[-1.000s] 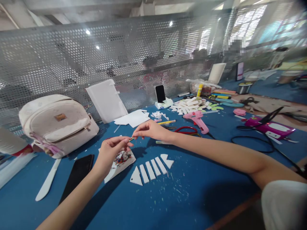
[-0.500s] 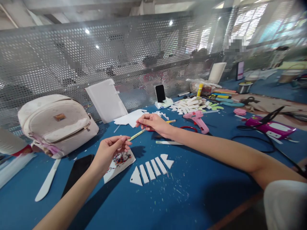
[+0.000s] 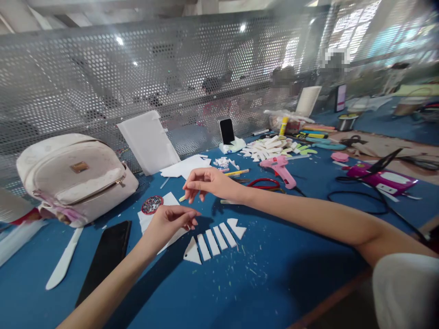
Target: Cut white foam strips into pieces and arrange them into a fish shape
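My left hand (image 3: pixel 173 220) is over the white paper (image 3: pixel 147 220), thumb and fingertips pinched together. Anything between them is too small to make out. A little farther forward and right, my right hand (image 3: pixel 207 183) is also closed, its fingers curled down in a pinch. Whatever it may hold does not show. Just under its fingertips the pale yellow end of a stick (image 3: pixel 182 199) peeks out. Beside my left wrist lies a round, red-rimmed holder of tiny mixed beads (image 3: pixel 152 204). In front of both hands, flat white pieces (image 3: pixel 213 242) form a fish-skeleton shape.
At left are a pale backpack (image 3: pixel 77 176), a white plastic knife (image 3: pixel 65 260) and a black phone (image 3: pixel 104 258). A pink glue gun (image 3: pixel 281 170), red-handled tool (image 3: pixel 264 183) and heap of white strips (image 3: pixel 267 147) lie right. A purple power strip (image 3: pixel 380 179) trails black cable.
My left hand has moved right and slightly down, my right hand slightly left and down, bringing them closer. The red-rimmed bead holder now shows. The view has shifted slightly.
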Demonstrator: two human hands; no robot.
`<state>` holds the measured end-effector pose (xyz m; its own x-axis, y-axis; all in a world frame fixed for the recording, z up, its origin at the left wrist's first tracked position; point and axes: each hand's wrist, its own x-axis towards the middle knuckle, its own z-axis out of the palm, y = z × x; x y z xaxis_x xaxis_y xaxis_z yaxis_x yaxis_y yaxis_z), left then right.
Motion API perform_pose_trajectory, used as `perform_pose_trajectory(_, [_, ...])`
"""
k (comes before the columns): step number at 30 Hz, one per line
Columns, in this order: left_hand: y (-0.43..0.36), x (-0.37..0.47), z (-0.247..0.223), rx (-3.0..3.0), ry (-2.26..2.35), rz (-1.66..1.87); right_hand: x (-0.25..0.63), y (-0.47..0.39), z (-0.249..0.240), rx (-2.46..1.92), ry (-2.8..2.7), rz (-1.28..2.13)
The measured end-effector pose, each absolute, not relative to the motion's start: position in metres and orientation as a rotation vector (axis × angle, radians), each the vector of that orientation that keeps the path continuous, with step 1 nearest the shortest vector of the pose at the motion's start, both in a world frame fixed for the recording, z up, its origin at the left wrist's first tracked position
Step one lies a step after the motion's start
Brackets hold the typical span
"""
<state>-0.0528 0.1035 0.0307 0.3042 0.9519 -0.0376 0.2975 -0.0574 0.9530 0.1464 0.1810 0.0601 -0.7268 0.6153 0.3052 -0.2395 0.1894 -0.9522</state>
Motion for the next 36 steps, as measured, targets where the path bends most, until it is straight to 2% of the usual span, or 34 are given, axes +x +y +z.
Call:
perform_pose_trajectory(6, [0.112, -0.075, 0.049, 1.530, 1.231, 1.125, 0.152, 0.195, 0.058, -0.418, -1.722, 1.521])
perform_pose_trajectory(12, [0.117, -0.093, 0.063, 1.334, 1.150, 1.492, 0.149, 0.200, 0.045, -0.422, -1.761, 1.565])
perform_pose_trajectory(15, [0.112, -0.085, 0.060, 1.303, 1.106, 1.436, 0.145, 0.195, 0.040, -0.399, -1.793, 1.601])
perform_pose_trajectory(23, [0.098, -0.052, 0.047, 1.277, 1.188, 0.978, 0.145, 0.184, 0.054, -0.261, -1.806, 1.537])
perform_pose_trajectory(36, [0.086, -0.036, 0.041, 1.333, 1.150, 0.862, 0.144, 0.158, 0.060, -0.229, -1.941, 1.387])
